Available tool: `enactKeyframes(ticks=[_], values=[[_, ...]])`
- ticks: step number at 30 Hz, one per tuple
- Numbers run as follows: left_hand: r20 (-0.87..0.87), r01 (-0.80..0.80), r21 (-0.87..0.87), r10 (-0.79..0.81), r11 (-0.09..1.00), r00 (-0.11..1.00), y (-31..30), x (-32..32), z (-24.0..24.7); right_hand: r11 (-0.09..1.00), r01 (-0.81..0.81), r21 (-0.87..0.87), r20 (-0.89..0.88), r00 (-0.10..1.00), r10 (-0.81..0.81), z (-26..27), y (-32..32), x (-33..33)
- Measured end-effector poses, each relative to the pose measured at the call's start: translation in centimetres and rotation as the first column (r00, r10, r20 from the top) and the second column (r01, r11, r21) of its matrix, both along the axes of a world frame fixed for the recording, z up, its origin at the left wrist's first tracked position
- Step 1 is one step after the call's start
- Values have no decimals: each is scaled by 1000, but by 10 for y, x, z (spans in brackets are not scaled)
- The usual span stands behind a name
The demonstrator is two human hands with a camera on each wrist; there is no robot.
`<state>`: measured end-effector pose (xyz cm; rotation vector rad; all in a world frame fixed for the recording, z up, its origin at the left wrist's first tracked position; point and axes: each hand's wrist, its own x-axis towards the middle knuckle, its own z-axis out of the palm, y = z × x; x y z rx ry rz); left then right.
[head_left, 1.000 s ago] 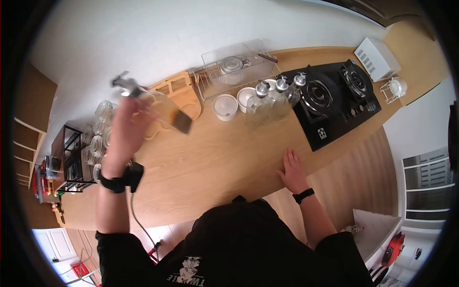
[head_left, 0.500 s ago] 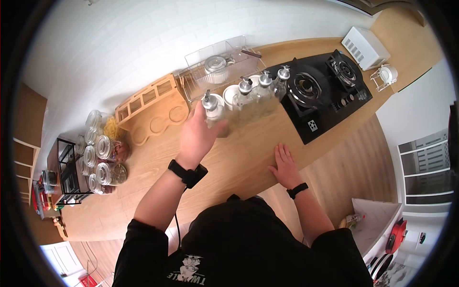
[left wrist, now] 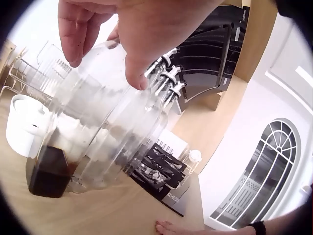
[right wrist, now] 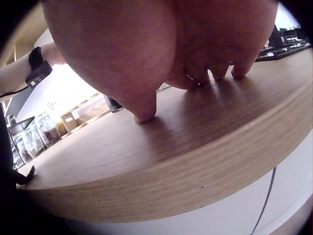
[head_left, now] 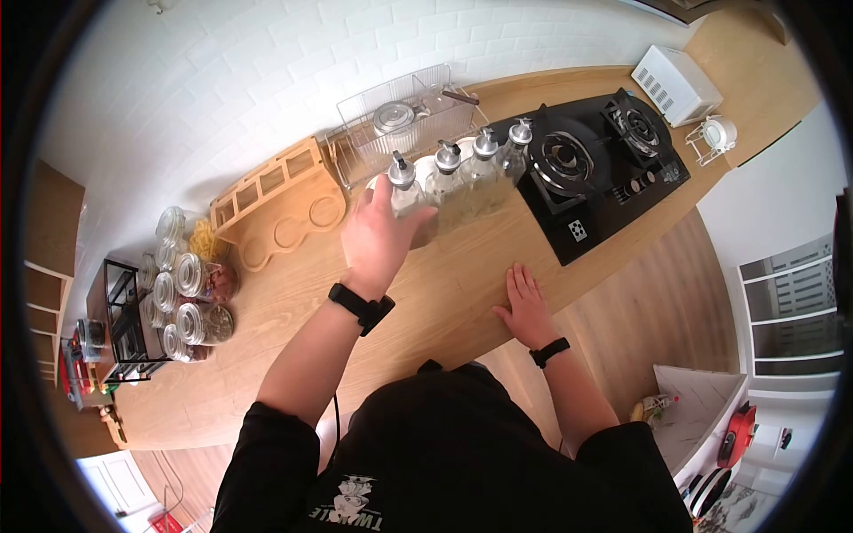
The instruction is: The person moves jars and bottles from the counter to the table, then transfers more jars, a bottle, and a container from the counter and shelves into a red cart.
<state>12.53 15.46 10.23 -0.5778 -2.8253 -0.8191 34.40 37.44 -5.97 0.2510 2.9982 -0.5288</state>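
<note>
My left hand (head_left: 378, 242) holds a clear glass bottle (head_left: 404, 197) with a metal pour spout, thumb on one side and fingers on the other. In the left wrist view, dark liquid (left wrist: 51, 171) fills the bottom of that bottle, which stands on the counter at the end of a row of similar glass bottles (head_left: 482, 169). My right hand (head_left: 526, 313) rests on the wooden counter near its front edge. Its fingertips and thumb press the wood in the right wrist view, and it holds nothing.
White lidded pots (left wrist: 24, 125) and a wire rack (head_left: 355, 120) stand behind the bottles. A black gas stove (head_left: 577, 228) lies to the right. At the left are a wooden holder (head_left: 289, 233) with round recesses and several glass jars (head_left: 203, 324).
My left hand has carried the bottle from above the wooden holder rightward and down to the row of bottles. It is upright now, where before it was tilted. My right hand stays on the counter.
</note>
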Motion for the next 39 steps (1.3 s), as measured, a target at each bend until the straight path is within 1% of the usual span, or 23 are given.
enactKeyframes(ticks=[3,5,8,12,15,17,20,21,22,23,24,25,26,28,29,30,31,32,33,35,36,38,39], values=[[-10,-19,7,20,1000,1000,2,0,-8,1000,-1,-8,4,1000,1,1,0,0],[-25,-37,69,39,997,999,4,1,-14,1000,0,-8,8,1000,0,1,1,0],[-28,-38,80,40,996,999,6,1,-17,1000,-6,1,7,1000,6,0,1,-1],[-56,-36,79,40,996,998,8,0,-16,1000,-7,-4,5,1000,7,1,2,-1],[-5,-46,43,46,998,999,6,0,-12,1000,-7,-14,2,1000,7,-1,2,0],[-105,-41,49,46,998,993,6,-1,-12,1000,-14,-26,-4,1000,13,-5,2,-1],[-116,-20,37,24,999,993,4,1,-11,1000,-13,-20,-66,998,12,-8,2,1],[-49,-37,40,39,999,998,3,3,-11,1000,-3,-28,-57,998,2,-7,2,1],[-49,-56,40,58,998,997,-2,5,-14,999,1,-36,-48,999,-3,-5,2,0],[-57,-13,63,17,998,998,-11,8,-19,999,-24,-40,-51,998,22,-4,2,-1],[-70,25,80,-19,996,997,-22,11,-21,999,-12,-42,-30,999,11,-3,3,-1],[41,6,9,-6,1000,999,-37,18,-22,999,-9,-47,-11,1000,9,-3,4,-2],[32,-46,-8,46,999,998,-56,25,-27,998,-18,-59,-15,1000,17,-4,5,-3],[165,33,-52,-24,998,986,-101,39,-41,996,-36,-76,-15,999,35,-3,4,-2],[238,1,-90,20,996,971,-127,46,-44,996,-38,-76,-14,999,37,-1,4,-1],[229,-53,-111,78,992,970,-154,55,-49,996,-36,-77,-11,999,36,-3,6,-2],[313,-91,-94,116,991,943,-183,64,-55,997,-27,-77,-8,1000,27,-6,6,-1],[394,-121,-75,141,990,908,-211,75,-62,993,-64,-97,-14,998,63,-7,6,0],[386,-151,-91,174,984,906,-238,87,-70,994,-59,-97,-37,998,55,-7,6,1],[393,-273,-129,302,953,869,-288,109,-86,992,-69,-105,-66,996,62,-8,7,0],[387,-290,-134,319,948,865,-307,115,-91,994,-59,-88,-55,997,55,-9,7,1],[347,-548,-82,539,832,767,-341,128,-103,996,-64,-67,-42,997,62,-7,5,0],[350,-560,-77,549,825,759,-358,130,-110,995,-42,-87,-23,999,40,-4,4,-1]])
